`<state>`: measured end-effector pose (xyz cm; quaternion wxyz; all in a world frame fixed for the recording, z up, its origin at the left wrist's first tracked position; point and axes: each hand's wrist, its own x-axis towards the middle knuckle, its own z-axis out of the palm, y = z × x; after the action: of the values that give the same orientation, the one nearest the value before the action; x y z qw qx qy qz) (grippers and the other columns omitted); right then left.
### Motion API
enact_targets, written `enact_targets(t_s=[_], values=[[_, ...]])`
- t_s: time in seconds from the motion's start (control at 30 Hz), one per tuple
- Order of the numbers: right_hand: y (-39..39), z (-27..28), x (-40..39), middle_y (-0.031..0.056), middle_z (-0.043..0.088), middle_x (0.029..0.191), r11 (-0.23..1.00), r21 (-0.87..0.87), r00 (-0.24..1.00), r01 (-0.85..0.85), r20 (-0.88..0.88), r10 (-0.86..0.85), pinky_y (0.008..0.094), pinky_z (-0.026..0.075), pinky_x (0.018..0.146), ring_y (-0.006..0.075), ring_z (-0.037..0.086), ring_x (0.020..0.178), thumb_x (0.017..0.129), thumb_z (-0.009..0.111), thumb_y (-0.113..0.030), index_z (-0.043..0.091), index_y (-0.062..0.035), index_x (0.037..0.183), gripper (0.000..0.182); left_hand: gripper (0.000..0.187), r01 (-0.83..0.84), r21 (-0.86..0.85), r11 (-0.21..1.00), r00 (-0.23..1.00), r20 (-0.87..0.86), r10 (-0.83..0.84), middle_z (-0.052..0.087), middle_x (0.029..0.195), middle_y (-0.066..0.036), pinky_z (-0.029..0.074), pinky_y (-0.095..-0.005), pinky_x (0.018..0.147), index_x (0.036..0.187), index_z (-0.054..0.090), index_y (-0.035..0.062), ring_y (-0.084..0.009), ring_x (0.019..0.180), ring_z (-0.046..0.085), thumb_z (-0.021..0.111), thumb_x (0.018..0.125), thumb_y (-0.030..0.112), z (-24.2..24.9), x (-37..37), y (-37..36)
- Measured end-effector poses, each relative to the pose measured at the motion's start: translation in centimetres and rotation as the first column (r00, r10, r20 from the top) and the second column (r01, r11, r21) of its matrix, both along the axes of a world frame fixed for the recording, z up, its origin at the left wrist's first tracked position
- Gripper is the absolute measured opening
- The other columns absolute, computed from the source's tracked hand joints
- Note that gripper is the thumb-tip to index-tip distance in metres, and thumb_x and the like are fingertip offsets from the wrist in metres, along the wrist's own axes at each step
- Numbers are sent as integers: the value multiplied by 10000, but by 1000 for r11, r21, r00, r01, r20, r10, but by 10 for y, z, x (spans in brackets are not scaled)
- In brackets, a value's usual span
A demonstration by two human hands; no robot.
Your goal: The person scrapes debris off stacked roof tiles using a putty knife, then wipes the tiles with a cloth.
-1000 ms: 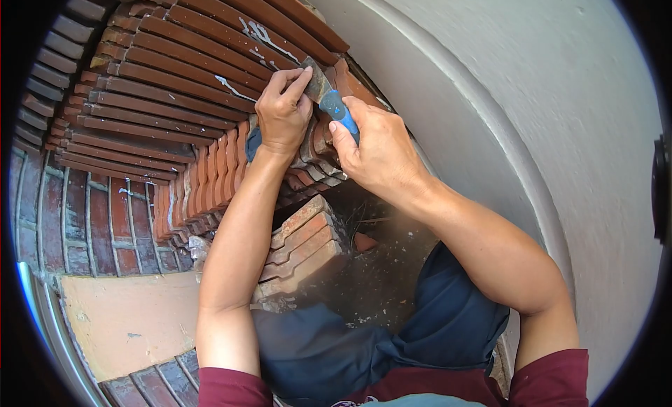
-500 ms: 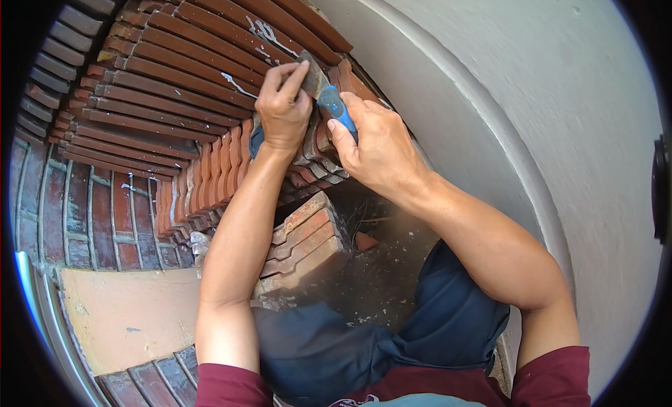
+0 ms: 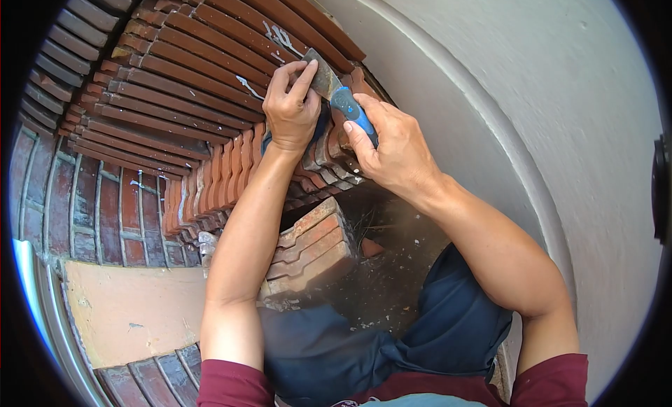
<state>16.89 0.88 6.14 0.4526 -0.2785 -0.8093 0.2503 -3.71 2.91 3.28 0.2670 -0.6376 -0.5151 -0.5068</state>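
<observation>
A putty knife [image 3: 353, 113] with a blue and dark grey handle is gripped in my right hand [image 3: 392, 137], its broad, stained metal blade slanting up to the left. The fingers of my left hand [image 3: 292, 106] are curled, with thumb and forefinger pinching the blade near its end. Both hands are above stacked red-brown roof tiles [image 3: 189, 64], several of them streaked with white splashes. Dark blue fabric [image 3: 321, 121] shows just behind my left wrist, mostly hidden by it.
A short stack of tiles [image 3: 308, 249] lies on the dirty ground between my legs, beside a small red shard [image 3: 372, 247]. On the right a curved grey wall [image 3: 504, 92] rises close to my arm. Brick paving [image 3: 91, 211] and a beige slab [image 3: 133, 312] are at left.
The view has shifted slightly, so tiles and hands sit a little further right. My left fingers and right hand keep their hold on the putty knife.
</observation>
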Motion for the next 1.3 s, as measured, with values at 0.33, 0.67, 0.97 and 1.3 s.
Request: enact_targets(t_s=[0.33,0.67,0.97,1.3], values=[[26,-18,7,244,641,1017,988,-143,962,65,270,-25,538,505,846,465,634,956,957,604,-207,562,-40,1262,351,509,-36,-19,999,995,-99,34,646,1137,-84,558,-358,749,1162,718,109,-235,822,639,723,679,-54,-2,1,0],[41,-26,7,248,633,1018,989,-131,961,67,276,-29,520,498,873,460,621,991,940,634,-167,544,-76,1348,427,550,-46,-59,997,994,-99,40,612,1212,-89,556,-346,748,1237,700,131,-226,856,627,743,716,-40,-5,1,0],[41,-17,5,238,650,1052,971,-226,961,76,278,-11,508,489,919,446,618,1039,944,619,-156,584,-135,1299,356,510,-54,-52,997,993,-110,48,607,1206,-105,554,-349,736,1218,707,107,-235,842,629,739,732,-43,-5,5,0],[47,-24,3,240,654,1108,973,-220,964,69,265,-8,502,478,957,441,612,1083,951,598,-161,589,-130,1314,365,502,-52,-102,993,992,-118,39,595,1208,-110,552,-348,739,1231,696,101,-240,852,619,730,748,-32,-5,7,-1]])
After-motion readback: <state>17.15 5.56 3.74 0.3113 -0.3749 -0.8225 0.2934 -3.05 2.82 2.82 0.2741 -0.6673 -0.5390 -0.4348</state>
